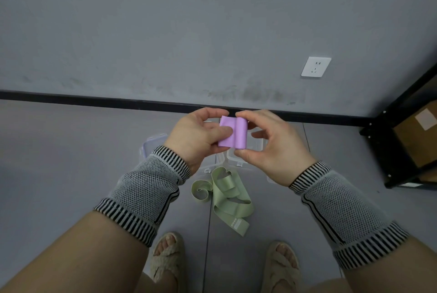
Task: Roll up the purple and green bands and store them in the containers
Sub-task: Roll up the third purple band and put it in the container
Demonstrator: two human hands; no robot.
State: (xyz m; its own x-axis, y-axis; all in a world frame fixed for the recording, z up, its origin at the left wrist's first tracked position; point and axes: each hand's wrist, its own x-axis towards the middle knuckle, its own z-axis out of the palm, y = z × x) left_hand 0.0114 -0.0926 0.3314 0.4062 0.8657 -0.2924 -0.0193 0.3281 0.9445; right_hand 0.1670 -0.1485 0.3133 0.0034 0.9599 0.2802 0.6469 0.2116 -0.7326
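One head-worn camera looks steeply down, close over floor (71,162) and wall (165,32)

Purple band (233,135): held up in the air, mostly wound into a short tight roll, one flat flap left loose on its left side. Smooth, pale violet.

Green band (224,195): on the grey floor, loose and unrolled, pale sage, looped and curled over itself, one end trailing toward the feet.

Containers (246,150): clear plastic boxes, on the floor just beyond the green band, largely hidden. One lid (151,145) stands open at left.
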